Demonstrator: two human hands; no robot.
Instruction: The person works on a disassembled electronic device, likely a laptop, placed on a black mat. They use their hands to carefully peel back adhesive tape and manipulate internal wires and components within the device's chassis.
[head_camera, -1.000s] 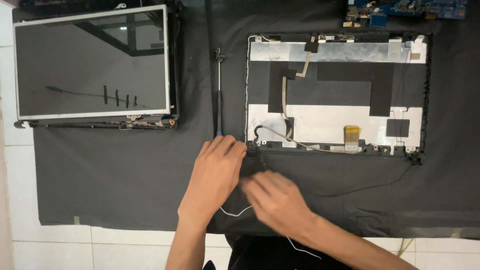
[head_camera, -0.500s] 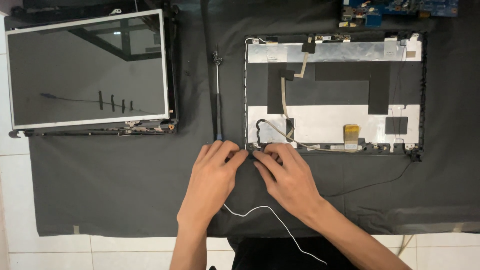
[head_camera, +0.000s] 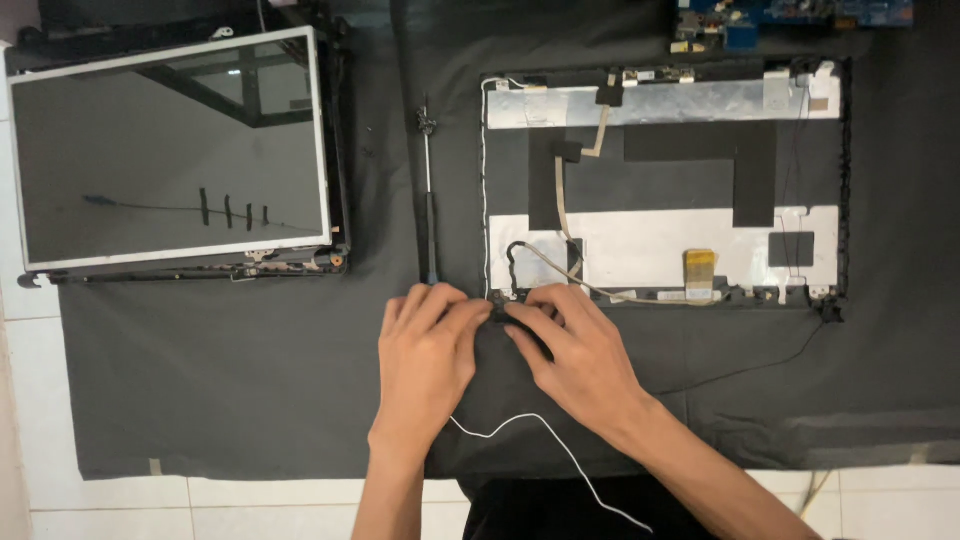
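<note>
Already stripped of its screen (head_camera: 170, 150), the lid shell (head_camera: 660, 180) has left hand (head_camera: 425, 360) and right hand (head_camera: 575, 355) pinching its corner hinge (head_camera: 497, 308), wires still attached.

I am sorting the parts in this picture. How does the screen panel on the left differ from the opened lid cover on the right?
The screen panel shows a dark glossy face with reflections; the lid cover shows silver foil, black tape and cables. The panel lies slightly tilted; the cover lies straight. Both hands, left hand and right hand, work at the cover's lower left corner; the panel is untouched. Both lie on the dark mat.
</note>
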